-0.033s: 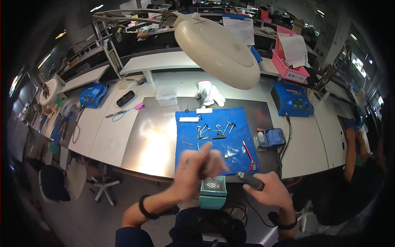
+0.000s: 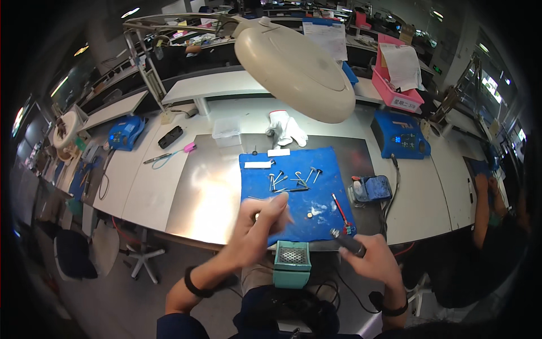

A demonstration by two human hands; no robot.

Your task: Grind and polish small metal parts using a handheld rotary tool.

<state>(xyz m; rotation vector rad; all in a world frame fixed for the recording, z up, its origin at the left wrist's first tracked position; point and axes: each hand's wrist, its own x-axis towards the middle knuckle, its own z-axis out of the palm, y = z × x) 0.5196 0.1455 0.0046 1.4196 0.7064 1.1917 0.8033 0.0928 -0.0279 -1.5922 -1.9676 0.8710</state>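
My left hand (image 2: 261, 226) is raised over the front edge of the blue cloth (image 2: 265, 195). Its fingers are curled closed, and a small pale spot shows between them; what it is I cannot make out. In my right hand (image 2: 372, 261) is a dark rotary handpiece (image 2: 351, 244), its metal tip pointing up and left, with a cord trailing below. Between the hands, at the table edge, stands a green box with a perforated metal top (image 2: 293, 256). Several small mounted bits (image 2: 300, 179) lie loose on the cloth, near a red-handled brush (image 2: 341, 210) and a small round piece (image 2: 309, 214).
A cream lamp head (image 2: 296, 70) hangs over the bench. Right of the cloth are a small blue-topped container (image 2: 371, 188) and a blue control unit (image 2: 400, 135). White gloves (image 2: 285, 129) and a clear plastic box (image 2: 226, 131) lie behind. Another person's arm (image 2: 483, 209) is at far right.
My left hand has turned and drawn slightly left, away from the handpiece. The handpiece has shifted slightly to the right. The view has moved a little.
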